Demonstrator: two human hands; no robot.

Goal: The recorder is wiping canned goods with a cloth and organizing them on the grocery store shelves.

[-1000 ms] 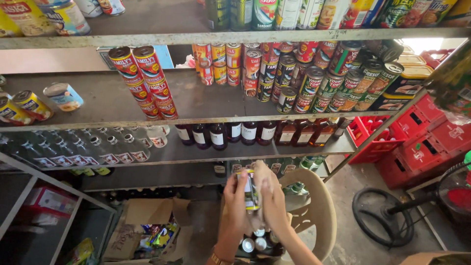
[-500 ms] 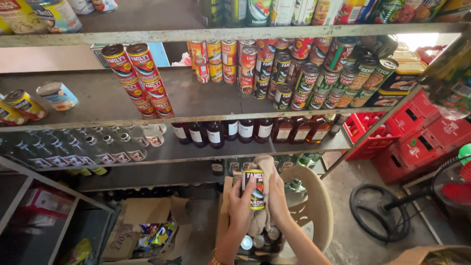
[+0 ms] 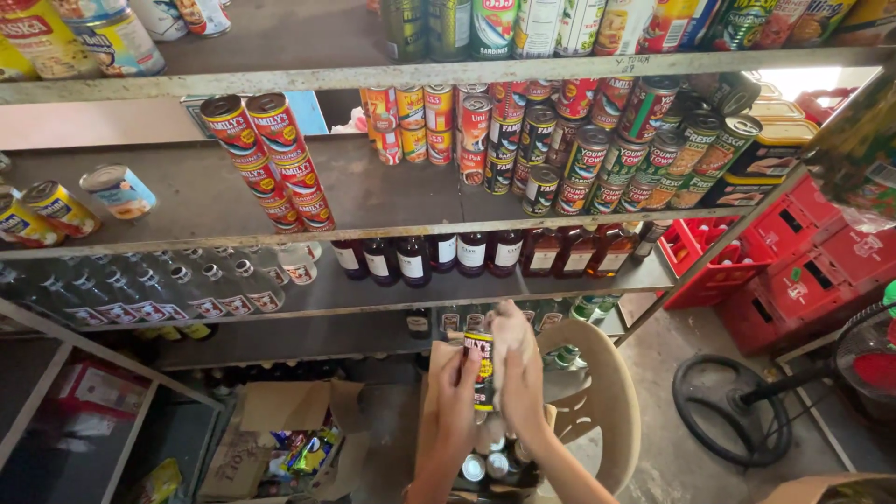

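I have a tall can [image 3: 480,370] with a dark label in my left hand [image 3: 456,397], fingers wrapped round its left side, while my right hand [image 3: 516,373] is clenched on a pale cloth [image 3: 507,329] pressed against the can's right side and top; I judge I am in the middle of wiping this can down. It sits between my two hands, held up over an open cardboard box [image 3: 485,462] resting on a beige plastic chair [image 3: 597,401], and more cans stand in that box just below, only their lids showing. To finish, I think the cloth has to travel round the label and across the lid while my left hand turns the can, keeping a firm hold so that it does not slip back onto the others. In front of me is a metal shelving rack [image 3: 373,229] with grey boards: on the middle board two stacks of red-labelled cans [image 3: 271,159] stand to the left and a crowd of mixed tins [image 3: 597,149] to the right, with bare board between them. The board beneath carries dark bottles [image 3: 439,254] in the centre and clear bottles [image 3: 159,285] to the left. On the floor at near left lies another open carton [image 3: 280,439] with bright packets in it. To the right stand red crates [image 3: 793,271], and a fan's round black base [image 3: 733,411] rests on the concrete floor.
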